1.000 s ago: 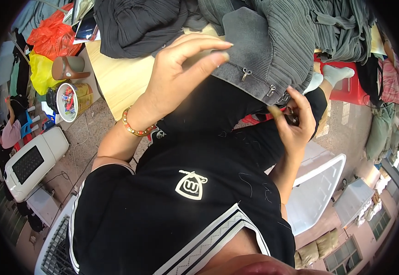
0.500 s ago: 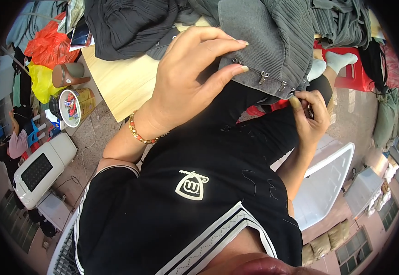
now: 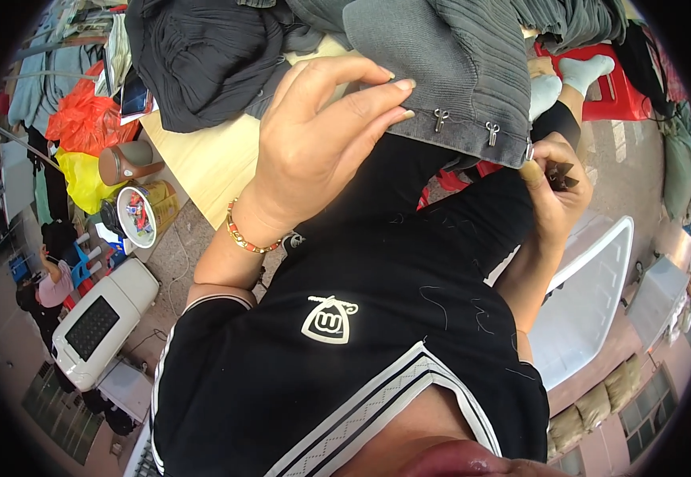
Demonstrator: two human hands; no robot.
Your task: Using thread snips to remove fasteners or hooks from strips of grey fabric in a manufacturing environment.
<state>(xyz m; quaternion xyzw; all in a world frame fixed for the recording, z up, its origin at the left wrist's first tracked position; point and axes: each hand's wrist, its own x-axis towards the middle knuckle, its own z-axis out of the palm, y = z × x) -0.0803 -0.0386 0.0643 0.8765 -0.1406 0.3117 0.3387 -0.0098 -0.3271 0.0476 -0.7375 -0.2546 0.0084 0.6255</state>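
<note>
Garment workshop: heaped grey and black clothing [image 3: 472, 48] across a wooden worktop [image 3: 202, 159], white plastic tub [image 3: 592, 302] alongside, bagged bundles [image 3: 83, 119] nearby.

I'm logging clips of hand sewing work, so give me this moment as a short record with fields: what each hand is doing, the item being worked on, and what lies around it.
left hand: pinches the hem of the grey garment between thumb and fingers
right hand: at the hem's right end, closed on a small dark tool
garment detail: metal hooks along the hem
surface: pale wooden table, black clothes piled on it
nearby: white plastic tub, brown cup, orange bag
</note>
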